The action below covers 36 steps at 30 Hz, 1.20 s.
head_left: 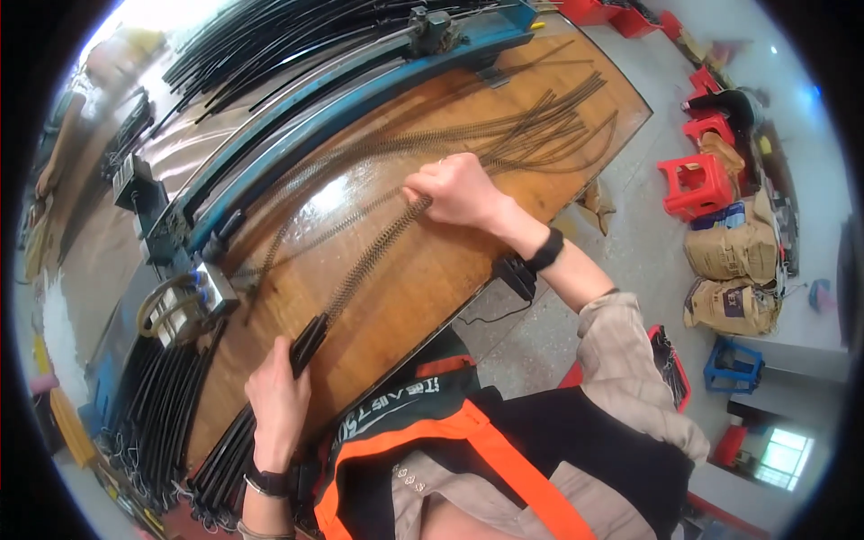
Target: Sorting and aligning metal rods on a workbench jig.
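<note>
My left hand [277, 396] is closed around the ends of a few thin black tubes [309, 344] near the table's front edge. Long thin coil springs [369, 259] run from those tube ends up to my right hand [461, 193], which is closed in a fist on their other end. Whether the springs sit inside the tubes or beside them I cannot tell. Behind my right hand, more long coil springs [396, 144] lie loose across the wooden tabletop [468, 261], fanning out toward the right.
A blue metal rail [360, 90] crosses the table behind the springs, with a small metal device [193, 306] at its left end. Black tubes [166, 396] lie bundled at the lower left, more [261, 49] at the back. Right of the table stand a red stool [695, 186] and brown sacks [733, 306].
</note>
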{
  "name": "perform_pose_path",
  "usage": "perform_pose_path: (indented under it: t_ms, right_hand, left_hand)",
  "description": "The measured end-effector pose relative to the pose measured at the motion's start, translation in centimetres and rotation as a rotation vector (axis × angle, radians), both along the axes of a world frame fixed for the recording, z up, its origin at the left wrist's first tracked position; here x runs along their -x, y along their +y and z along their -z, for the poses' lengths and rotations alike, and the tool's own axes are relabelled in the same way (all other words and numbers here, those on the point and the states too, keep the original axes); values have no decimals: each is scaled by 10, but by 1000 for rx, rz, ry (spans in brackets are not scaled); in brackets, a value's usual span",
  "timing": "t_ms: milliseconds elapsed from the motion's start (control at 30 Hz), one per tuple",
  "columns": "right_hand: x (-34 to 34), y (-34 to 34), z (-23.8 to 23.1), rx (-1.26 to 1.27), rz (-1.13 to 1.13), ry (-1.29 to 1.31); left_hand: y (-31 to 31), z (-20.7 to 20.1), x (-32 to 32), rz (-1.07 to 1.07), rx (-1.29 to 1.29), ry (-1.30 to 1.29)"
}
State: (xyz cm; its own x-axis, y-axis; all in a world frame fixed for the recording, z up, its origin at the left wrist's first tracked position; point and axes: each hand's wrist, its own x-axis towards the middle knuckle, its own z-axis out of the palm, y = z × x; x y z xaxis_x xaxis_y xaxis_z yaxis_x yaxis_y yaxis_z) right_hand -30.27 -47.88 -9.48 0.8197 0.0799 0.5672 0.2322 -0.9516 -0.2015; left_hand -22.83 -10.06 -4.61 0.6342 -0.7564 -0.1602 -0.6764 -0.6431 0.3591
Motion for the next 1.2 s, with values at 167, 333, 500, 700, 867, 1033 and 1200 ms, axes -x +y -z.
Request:
perform_pose_path:
  t_ms: [167,333,500,700,867,1033,1200]
  right_hand:
    - [1,16,-37,213,33,71]
    - [19,31,-5,82,-94,293]
    - [8,30,-33,107,-211,413]
    - [-64,81,-26,-1,-279,151]
    - [-98,134,-17,107,-375,260]
    - [-99,154,-14,232,-334,411]
    - [-99,158,-36,218,-240,534]
  left_hand:
    - [-7,3,1,1,35,34]
    - [13,7,8,-32,-67,48]
    - [16,22,25,-68,28,-91]
    - [17,19,38,-98,186,-212]
    - [28,21,38,-144,263,-210]
    - [56,12,23,-165,360,-208]
    - [123,10,-39,-294,217,-375]
